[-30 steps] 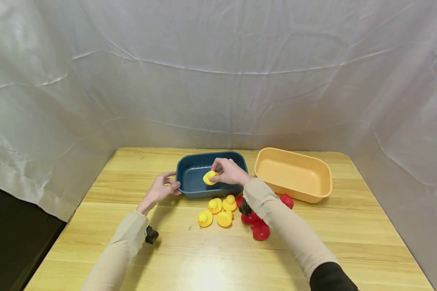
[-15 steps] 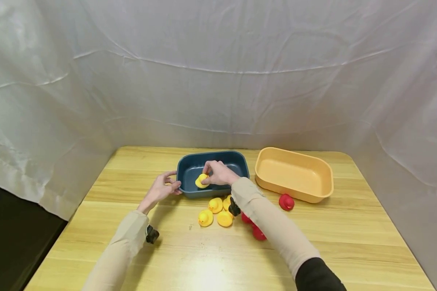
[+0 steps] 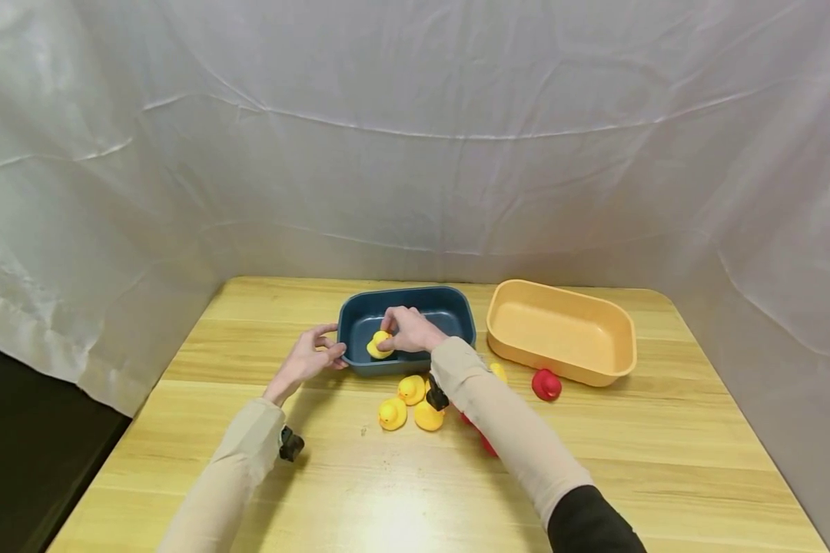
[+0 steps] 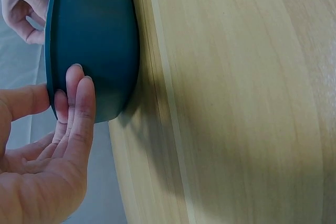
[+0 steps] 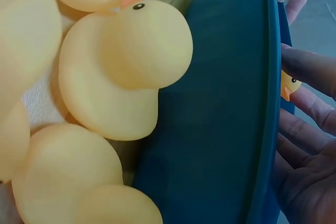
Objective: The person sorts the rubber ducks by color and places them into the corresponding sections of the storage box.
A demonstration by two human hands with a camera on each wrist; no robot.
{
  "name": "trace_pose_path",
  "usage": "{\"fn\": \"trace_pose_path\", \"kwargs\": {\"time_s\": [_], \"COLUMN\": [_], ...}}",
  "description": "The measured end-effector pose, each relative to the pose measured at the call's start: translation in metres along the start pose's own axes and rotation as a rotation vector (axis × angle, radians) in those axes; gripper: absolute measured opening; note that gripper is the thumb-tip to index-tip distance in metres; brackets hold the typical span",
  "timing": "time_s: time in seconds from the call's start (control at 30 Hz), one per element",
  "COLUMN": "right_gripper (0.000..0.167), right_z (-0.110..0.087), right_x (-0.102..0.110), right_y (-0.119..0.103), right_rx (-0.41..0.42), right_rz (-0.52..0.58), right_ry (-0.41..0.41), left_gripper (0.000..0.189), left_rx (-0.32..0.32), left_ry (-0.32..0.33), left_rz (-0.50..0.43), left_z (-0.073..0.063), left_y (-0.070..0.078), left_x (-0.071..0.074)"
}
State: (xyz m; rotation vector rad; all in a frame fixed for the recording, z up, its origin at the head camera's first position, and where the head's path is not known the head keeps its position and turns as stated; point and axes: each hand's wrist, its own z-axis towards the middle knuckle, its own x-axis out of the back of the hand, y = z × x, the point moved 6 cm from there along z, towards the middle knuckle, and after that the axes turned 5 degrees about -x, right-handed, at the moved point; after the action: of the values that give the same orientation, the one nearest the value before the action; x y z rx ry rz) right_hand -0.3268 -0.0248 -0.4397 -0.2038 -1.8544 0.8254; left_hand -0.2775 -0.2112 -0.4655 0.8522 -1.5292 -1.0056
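Note:
A dark blue plastic bin (image 3: 396,366) stands near the back of the table. My left hand (image 3: 307,359) pinches its left end, thumb at the rim and fingers flat along the outer wall (image 4: 107,51). Inside the bin my right hand (image 3: 412,329) holds a yellow rubber duck (image 3: 376,350) between thumb and fingers, low at the left half. In the right wrist view, only part of this duck's face (image 5: 293,81) shows past the rim. Several more yellow rubber ducks (image 3: 391,415) sit in front of the bin, one (image 5: 126,61) close by its wall.
To the right stands an orange bin (image 3: 560,330) with a red rubber duck (image 3: 546,384) before it. More red ducks (image 3: 487,444) lie partly hidden under my right forearm. A pale curtain (image 3: 415,192) hangs behind the wooden table (image 3: 636,461).
My right hand has moved left and lower inside the blue bin with the yellow duck. The red duck by the orange bin is now uncovered. My left hand stays at the rim.

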Motion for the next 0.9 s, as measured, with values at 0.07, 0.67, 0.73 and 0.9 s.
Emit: {"fn": "trace_pose_path", "kwargs": {"time_s": [0.07, 0.67, 0.73, 0.9], "right_gripper": [0.026, 0.035, 0.035, 0.040], "right_z": [0.001, -0.044, -0.058, -0.094], "right_x": [-0.001, 0.024, 0.030, 0.040], "right_y": [0.000, 0.009, 0.017, 0.044], "right_rx": [0.003, 0.105, 0.135, 0.143], "right_rz": [0.000, 0.138, 0.162, 0.194], "right_ry": [0.004, 0.089, 0.092, 0.075], "left_gripper": [0.060, 0.062, 0.062, 0.060], "left_rx": [0.006, -0.011, -0.014, -0.029], "left_ry": [0.002, 0.008, 0.008, 0.009], "left_rz": [0.002, -0.036, -0.038, -0.031], "left_z": [0.000, -0.003, -0.003, -0.002], "left_y": [0.000, 0.005, 0.005, 0.002], "left_x": [0.000, 0.000, 0.000, 0.000]}}
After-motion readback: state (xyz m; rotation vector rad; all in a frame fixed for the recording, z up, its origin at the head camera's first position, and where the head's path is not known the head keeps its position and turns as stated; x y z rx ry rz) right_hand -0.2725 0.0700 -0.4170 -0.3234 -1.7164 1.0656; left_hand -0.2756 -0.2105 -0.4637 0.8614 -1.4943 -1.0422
